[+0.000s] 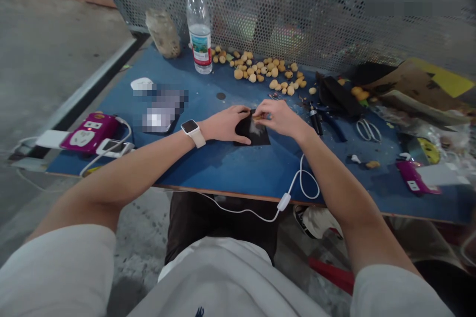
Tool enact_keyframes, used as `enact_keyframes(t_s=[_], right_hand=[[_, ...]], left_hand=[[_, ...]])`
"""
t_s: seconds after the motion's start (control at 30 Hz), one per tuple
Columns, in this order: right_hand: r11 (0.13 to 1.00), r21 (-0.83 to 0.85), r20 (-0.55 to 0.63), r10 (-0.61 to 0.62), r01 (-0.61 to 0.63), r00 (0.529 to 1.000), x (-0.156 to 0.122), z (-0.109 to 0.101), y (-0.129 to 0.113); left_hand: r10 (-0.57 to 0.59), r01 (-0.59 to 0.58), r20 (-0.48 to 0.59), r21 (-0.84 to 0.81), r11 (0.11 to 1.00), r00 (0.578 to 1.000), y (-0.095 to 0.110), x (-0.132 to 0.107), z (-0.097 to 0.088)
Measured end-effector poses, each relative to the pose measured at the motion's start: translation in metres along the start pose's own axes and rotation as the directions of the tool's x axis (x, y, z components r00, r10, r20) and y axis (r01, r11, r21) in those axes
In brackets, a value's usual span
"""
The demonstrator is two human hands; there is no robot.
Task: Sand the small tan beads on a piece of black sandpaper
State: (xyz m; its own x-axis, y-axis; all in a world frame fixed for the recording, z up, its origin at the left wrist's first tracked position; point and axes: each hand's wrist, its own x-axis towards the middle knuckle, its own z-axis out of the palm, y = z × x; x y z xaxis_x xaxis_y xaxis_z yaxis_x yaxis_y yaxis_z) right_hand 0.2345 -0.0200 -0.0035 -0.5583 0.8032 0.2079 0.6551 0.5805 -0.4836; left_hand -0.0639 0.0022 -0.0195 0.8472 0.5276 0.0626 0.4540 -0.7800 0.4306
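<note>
Hands: both are in view on the worktop. The left hand (223, 125) lies flat and released, its fingers spread over the left edge of a black sheet (251, 134), pinning the sheet without grasping anything. The right hand (279, 118) is closed in a pinch, thumb and fingers holding one small tan bead (257, 117) at the upper part of the sheet; the fingers partly hide the bead. The sheet lies directly before the person on the blue worktop (223, 171) and carries a pale, dusty patch, which suggests abrasive paper already in use. Count at the sheet: one bead, one sheet. Beyond it, well apart, lies a loose heap of similar tan beads (260, 73), roughly fifty and too crowded for an exact figure; neither hand touches them. No separate group of finished beads can be identified, so the amount completed cannot be confirmed, while the heap appears to be the bulk remaining. Further out: one water bottle (199, 25) with a red cap stands behind the heap, and one pair of scissors (368, 130) lies to the right. Two purple power strips are present, one at the left (85, 131) and one at the right (412, 177). A pixelated object (159, 109) left of the sheet cannot be identified. One smartwatch (191, 130) is worn on the left wrist.
</note>
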Motion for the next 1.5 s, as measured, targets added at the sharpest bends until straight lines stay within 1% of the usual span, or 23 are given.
enact_keyframes(t_s=[0.13,0.2,0.33,0.4,0.5,0.57,0.63,0.73,0.93,1.1,1.17,1.27,1.3,1.37,1.43,1.5], right_hand=[[1.0,-0.008,-0.102,0.002,-0.003,0.995,0.005,0.004,0.01],[1.0,0.002,-0.128,0.007,-0.007,0.992,0.007,0.007,0.012],[0.996,0.055,-0.062,-0.062,0.066,0.996,0.003,0.008,0.008],[0.993,0.074,-0.062,-0.086,0.09,0.994,0.001,0.007,0.009],[0.994,0.086,-0.144,-0.049,0.062,0.988,0.002,0.005,0.018],[0.994,0.105,-0.176,-0.015,0.034,0.984,0.002,0.004,0.023],[0.99,0.133,-0.151,-0.018,0.039,0.988,0.001,0.005,0.022],[0.984,0.164,-0.097,-0.055,0.071,0.994,-0.001,0.007,0.016],[0.984,0.175,-0.181,0.0,0.033,0.983,0.001,0.005,0.016],[0.983,0.164,-0.088,-0.067,0.081,0.994,-0.005,0.01,0.001],[0.986,0.149,-0.109,-0.06,0.076,0.992,-0.004,0.01,0.002],[0.992,0.119,-0.18,-0.009,0.031,0.984,-0.002,0.007,0.012],[0.993,0.113,-0.185,-0.002,0.024,0.983,-0.002,0.006,0.014],[0.993,0.111,-0.15,-0.023,0.04,0.988,-0.004,0.007,0.012],[0.991,0.108,-0.092,-0.073,0.083,0.993,-0.006,0.011,0.003],[0.99,0.091,-0.065,-0.102,0.108,0.993,-0.007,0.015,-0.004]], left_hand=[[-0.003,0.003,-0.01,-0.011,1.0,1.0,-0.001,0.0,0.0],[-0.021,0.021,-0.006,-0.01,1.0,1.0,0.0,0.0,0.0],[-0.027,0.027,0.002,-0.017,0.999,1.0,0.002,0.0,-0.001],[-0.028,0.028,0.004,-0.019,0.999,1.0,0.002,0.0,-0.001],[-0.035,0.035,-0.002,-0.015,0.999,0.999,0.001,0.0,0.0],[-0.034,0.034,-0.001,-0.015,0.999,0.999,0.001,0.0,0.0],[-0.028,0.028,0.003,-0.021,0.999,1.0,0.001,0.0,0.0],[-0.018,0.018,0.003,-0.027,0.999,1.0,0.001,0.0,0.001],[-0.04,0.04,0.003,-0.011,0.999,0.999,0.002,0.0,-0.001],[-0.001,0.0,-0.014,-0.025,1.0,1.0,0.004,0.0,-0.001],[-0.003,0.003,-0.015,-0.027,1.0,1.0,0.004,0.0,-0.001],[-0.029,0.029,-0.002,-0.022,0.999,1.0,0.003,0.0,-0.001],[-0.031,0.031,0.002,-0.022,0.999,1.0,0.002,0.0,-0.001],[-0.028,0.029,0.004,-0.025,0.999,1.0,0.003,-0.001,-0.002],[-0.021,0.021,0.006,-0.033,0.999,1.0,0.004,-0.001,-0.002],[-0.016,0.016,0.005,-0.039,0.999,1.0,0.005,-0.002,-0.002]])
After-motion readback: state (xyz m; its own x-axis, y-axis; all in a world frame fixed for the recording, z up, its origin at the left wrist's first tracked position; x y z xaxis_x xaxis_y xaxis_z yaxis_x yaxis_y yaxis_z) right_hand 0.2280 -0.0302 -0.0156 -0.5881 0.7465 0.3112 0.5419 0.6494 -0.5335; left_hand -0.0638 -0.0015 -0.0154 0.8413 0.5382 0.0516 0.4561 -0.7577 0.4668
